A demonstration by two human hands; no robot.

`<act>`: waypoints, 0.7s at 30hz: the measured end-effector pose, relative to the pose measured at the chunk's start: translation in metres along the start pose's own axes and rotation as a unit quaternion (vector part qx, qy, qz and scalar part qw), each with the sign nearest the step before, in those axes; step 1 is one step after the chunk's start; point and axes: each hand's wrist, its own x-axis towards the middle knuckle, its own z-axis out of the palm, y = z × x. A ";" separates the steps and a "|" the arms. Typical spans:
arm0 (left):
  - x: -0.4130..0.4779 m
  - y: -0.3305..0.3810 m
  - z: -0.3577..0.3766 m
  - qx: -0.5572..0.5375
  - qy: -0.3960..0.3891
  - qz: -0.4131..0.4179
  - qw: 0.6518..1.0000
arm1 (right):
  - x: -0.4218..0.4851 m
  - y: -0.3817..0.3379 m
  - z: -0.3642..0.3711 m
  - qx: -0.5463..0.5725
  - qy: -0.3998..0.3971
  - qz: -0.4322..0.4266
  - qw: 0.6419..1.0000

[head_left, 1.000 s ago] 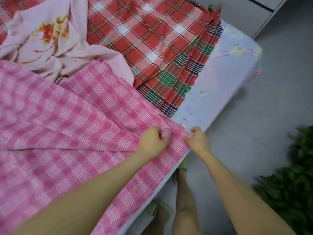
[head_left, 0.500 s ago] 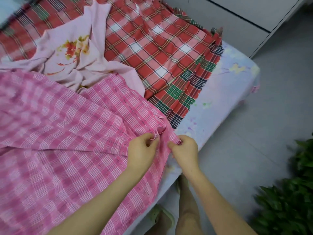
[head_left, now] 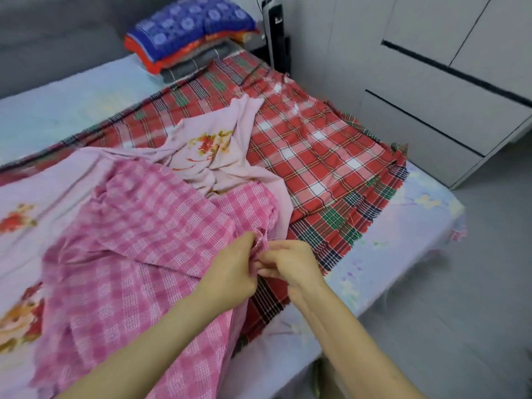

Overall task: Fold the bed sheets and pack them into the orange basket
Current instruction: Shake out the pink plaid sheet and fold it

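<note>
Pinching a bunched corner of the pink checked sheet [head_left: 144,226], your fingers [head_left: 269,272] meet; left hand [head_left: 230,272] and right hand [head_left: 292,263] touch. Sheet lies rumpled across the floral sheet [head_left: 207,156] and red plaid sheet [head_left: 302,156], on the bed [head_left: 403,240].

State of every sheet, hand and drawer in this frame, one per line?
Pink checked sheet: unfolded, rumpled, edge gathered in both hands.
Pale pink floral sheet: unfolded, crumpled, partly under the checked one.
Red plaid sheet: unfolded, spread on the bed.
Left hand: pinching the checked sheet's edge.
Right hand: pinching the same edge.
Bedding stack: folded, at the bed's head.
Drawers: closed.
Orange basket: not in view.
</note>
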 end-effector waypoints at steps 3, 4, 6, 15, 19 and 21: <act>-0.009 -0.001 -0.024 0.003 0.053 -0.015 0.998 | -0.017 -0.013 0.021 0.009 -0.011 -0.014 1.000; -0.014 0.001 -0.035 -0.003 0.069 -0.007 0.998 | -0.021 -0.018 0.026 -0.027 0.000 -0.044 0.999; -0.022 0.003 -0.057 0.002 0.104 0.027 0.994 | -0.024 -0.028 0.032 -0.217 0.047 -0.162 0.961; -0.043 0.007 -0.143 0.088 0.187 0.068 0.976 | -0.010 -0.074 0.077 -0.514 -0.025 -0.393 0.762; -0.040 0.009 -0.175 0.115 0.252 0.043 0.960 | -0.003 -0.085 0.087 -0.547 -0.003 -0.428 0.719; -0.038 0.013 -0.197 0.120 0.304 0.036 0.944 | -0.001 -0.088 0.091 -0.506 0.017 -0.447 0.738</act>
